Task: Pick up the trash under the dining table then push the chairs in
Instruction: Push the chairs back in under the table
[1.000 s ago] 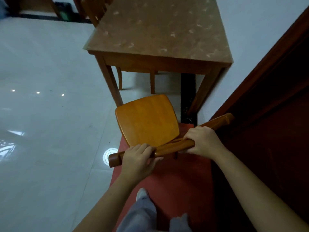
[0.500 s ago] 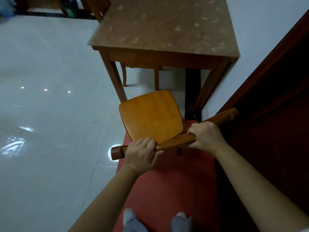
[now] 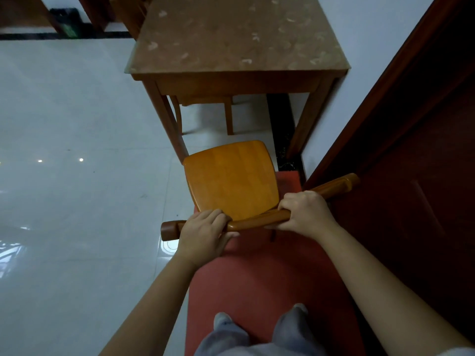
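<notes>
Nearer the speckled table (image 3: 231, 34) now, the glossy chair (image 3: 231, 181); left hand (image 3: 203, 232) and right hand (image 3: 305, 214) grip its rounded rail.

Both hands grip the chair's (image 3: 231, 181) top rail: left hand (image 3: 203, 233) at seven o'clock, right hand (image 3: 305, 213) at four. The dining table (image 3: 239, 37) stands at twelve.

Left hand (image 3: 205, 232) and right hand (image 3: 305, 214) bare, no rings; grey trousers (image 3: 257, 341), 2 pale-toed feet (image 3: 222, 320), white sleeve edge (image 3: 461, 352).
</notes>
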